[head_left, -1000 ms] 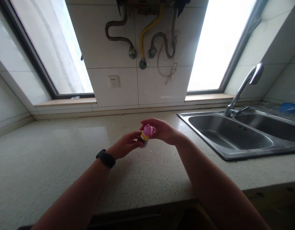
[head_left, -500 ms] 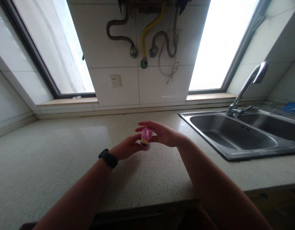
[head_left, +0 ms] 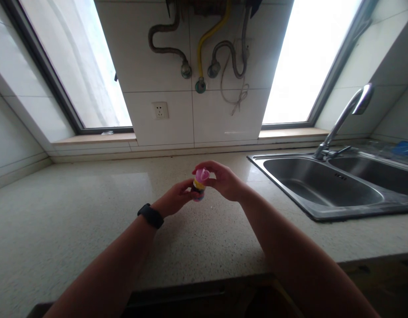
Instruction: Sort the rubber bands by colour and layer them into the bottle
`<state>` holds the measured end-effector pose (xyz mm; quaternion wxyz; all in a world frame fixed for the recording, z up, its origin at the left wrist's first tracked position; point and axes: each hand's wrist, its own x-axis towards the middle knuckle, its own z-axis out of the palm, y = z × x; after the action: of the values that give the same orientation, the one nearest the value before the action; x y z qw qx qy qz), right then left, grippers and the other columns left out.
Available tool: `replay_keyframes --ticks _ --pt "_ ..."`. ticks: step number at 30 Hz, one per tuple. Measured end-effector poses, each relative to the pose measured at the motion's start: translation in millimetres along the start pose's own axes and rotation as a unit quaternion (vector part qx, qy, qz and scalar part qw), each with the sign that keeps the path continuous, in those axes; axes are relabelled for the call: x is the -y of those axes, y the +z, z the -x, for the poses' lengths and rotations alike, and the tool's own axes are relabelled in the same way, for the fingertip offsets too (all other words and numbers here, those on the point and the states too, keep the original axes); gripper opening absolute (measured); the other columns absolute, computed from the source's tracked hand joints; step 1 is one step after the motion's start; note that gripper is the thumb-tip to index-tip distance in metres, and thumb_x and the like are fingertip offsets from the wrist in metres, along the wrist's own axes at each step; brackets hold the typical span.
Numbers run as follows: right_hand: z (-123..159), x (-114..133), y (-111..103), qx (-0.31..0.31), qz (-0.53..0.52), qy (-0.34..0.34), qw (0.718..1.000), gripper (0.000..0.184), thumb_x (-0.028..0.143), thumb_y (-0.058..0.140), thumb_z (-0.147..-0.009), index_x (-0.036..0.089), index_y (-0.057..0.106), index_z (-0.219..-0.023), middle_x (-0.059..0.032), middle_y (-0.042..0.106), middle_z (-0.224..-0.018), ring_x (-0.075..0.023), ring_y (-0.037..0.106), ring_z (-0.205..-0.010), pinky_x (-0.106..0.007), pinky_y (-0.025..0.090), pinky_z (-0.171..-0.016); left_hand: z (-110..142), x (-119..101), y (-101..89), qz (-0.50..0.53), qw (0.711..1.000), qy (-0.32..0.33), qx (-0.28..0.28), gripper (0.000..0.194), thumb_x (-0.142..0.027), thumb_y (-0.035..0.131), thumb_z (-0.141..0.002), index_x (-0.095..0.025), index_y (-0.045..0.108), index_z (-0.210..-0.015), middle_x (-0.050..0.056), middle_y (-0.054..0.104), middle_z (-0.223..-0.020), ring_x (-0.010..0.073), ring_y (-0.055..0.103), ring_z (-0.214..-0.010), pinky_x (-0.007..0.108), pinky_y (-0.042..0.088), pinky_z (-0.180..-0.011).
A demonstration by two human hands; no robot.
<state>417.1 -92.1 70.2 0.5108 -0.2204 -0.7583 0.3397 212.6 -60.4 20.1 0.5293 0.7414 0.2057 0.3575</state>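
A small bottle (head_left: 200, 187) with a pink lid (head_left: 202, 175), a yellow band and a dark lower part tilts slightly over the pale speckled countertop (head_left: 204, 247). My left hand (head_left: 179, 196), with a dark watch on its wrist, is closed around the bottle's body from the left. From the right, my right hand (head_left: 223, 179) has its thumb and fingers on the pink lid. Part of the bottle is hidden behind the fingers, and I cannot tell whether its base touches the counter.
A steel double sink (head_left: 319, 181) with a chrome tap (head_left: 339, 119) is set into the counter at the right. Hoses and a yellow pipe (head_left: 204, 44) run down the tiled wall above a socket (head_left: 160, 110). Something blue (head_left: 404, 149) lies beyond the sink.
The fingers of my right hand have gone from spread above the lid to closed on it. The bottle has shifted slightly up and left, showing more of its body.
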Motion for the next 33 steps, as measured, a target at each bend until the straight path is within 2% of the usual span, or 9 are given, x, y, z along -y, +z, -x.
replay_keyframes --ticks 4,8,11,14,19,22,25,29,33 --pt "0 -13 3 -0.022 -0.051 0.033 0.998 0.034 0.033 0.074 -0.085 0.024 0.063 -0.116 -0.0075 0.070 -0.113 -0.0183 0.065 -0.101 -0.034 0.054 -0.087 0 3 3.1 0.022 1.000 -0.012 0.014 0.033 -0.034 0.073 -0.085 -0.016 0.066 -0.112 0.009 0.068 -0.104 0.0207 0.062 -0.096 0.039 0.048 -0.091" --pt "1 -22 3 -0.055 -0.120 0.075 0.988 0.036 0.038 0.070 -0.089 0.023 0.062 -0.120 -0.0089 0.071 -0.114 -0.0181 0.066 -0.098 -0.031 0.054 -0.080 4 2 12.0 0.149 0.985 -0.071 0.041 0.044 -0.040 0.069 -0.089 -0.018 0.061 -0.127 0.016 0.065 -0.123 0.0251 0.062 -0.109 0.042 0.046 -0.095" --pt "3 -21 4 -0.076 -0.171 0.089 0.978 0.033 0.040 0.069 -0.089 0.023 0.065 -0.117 -0.0085 0.073 -0.112 -0.0189 0.066 -0.099 -0.031 0.054 -0.081 9 -1 15.8 0.234 0.964 -0.108 0.071 0.050 -0.042 0.065 -0.092 -0.019 0.055 -0.136 0.021 0.061 -0.132 0.0288 0.061 -0.115 0.044 0.047 -0.094" --pt "2 -16 5 -0.087 -0.207 0.093 0.970 0.031 0.038 0.072 -0.087 0.024 0.066 -0.114 -0.0074 0.073 -0.110 -0.0192 0.065 -0.104 -0.031 0.052 -0.085 10 -1 15.2 0.252 0.957 -0.104 0.094 0.048 -0.035 0.069 -0.090 -0.020 0.057 -0.135 0.019 0.063 -0.130 0.0272 0.063 -0.111 0.043 0.047 -0.093" --pt "-1 -8 5 -0.091 -0.211 0.100 0.968 0.026 0.034 0.077 -0.082 0.024 0.067 -0.105 -0.0050 0.073 -0.105 -0.0194 0.065 -0.106 -0.031 0.051 -0.087 8 3 12.0 0.224 0.970 -0.071 0.066 0.043 -0.032 0.073 -0.088 -0.022 0.063 -0.128 0.013 0.067 -0.122 0.0244 0.061 -0.112 0.040 0.045 -0.096" --pt "-3 -9 6 -0.113 -0.185 0.105 0.970 0.035 0.035 0.074 -0.085 0.025 0.064 -0.117 -0.0052 0.072 -0.106 -0.0186 0.065 -0.103 -0.031 0.051 -0.085 6 5 11.9 0.223 0.971 -0.070 0.041 0.043 -0.034 0.074 -0.087 -0.022 0.064 -0.127 0.013 0.067 -0.120 0.0231 0.062 -0.108 0.037 0.046 -0.092" --pt "-3 -15 6 -0.128 -0.156 0.118 0.972 0.048 0.038 0.073 -0.085 0.026 0.055 -0.127 -0.0039 0.072 -0.106 -0.0175 0.065 -0.094 -0.032 0.052 -0.080 4 7 12.8 0.238 0.969 -0.064 -0.008 0.043 -0.036 0.074 -0.087 -0.021 0.064 -0.126 0.013 0.067 -0.119 0.0217 0.063 -0.103 0.036 0.049 -0.087" --pt "-1 -28 7 -0.088 -0.096 0.172 0.977 0.037 0.041 0.072 -0.085 0.019 0.061 -0.112 -0.0056 0.071 -0.100 -0.0166 0.064 -0.084 -0.029 0.052 -0.070 1 10 14.1 0.243 0.966 -0.071 -0.048 0.043 -0.038 0.070 -0.089 -0.018 0.064 -0.127 0.015 0.066 -0.122 0.0205 0.065 -0.097 0.035 0.052 -0.083" --pt "2 -43 6 -0.101 -0.066 0.198 0.973 0.033 0.041 0.072 -0.085 0.016 0.064 -0.106 -0.0064 0.070 -0.094 -0.0156 0.064 -0.080 -0.029 0.053 -0.069 1 10 12.0 0.238 0.964 -0.107 -0.054 0.045 -0.048 0.062 -0.093 -0.014 0.066 -0.121 0.018 0.067 -0.121 0.0234 0.067 -0.098 0.040 0.054 -0.085"
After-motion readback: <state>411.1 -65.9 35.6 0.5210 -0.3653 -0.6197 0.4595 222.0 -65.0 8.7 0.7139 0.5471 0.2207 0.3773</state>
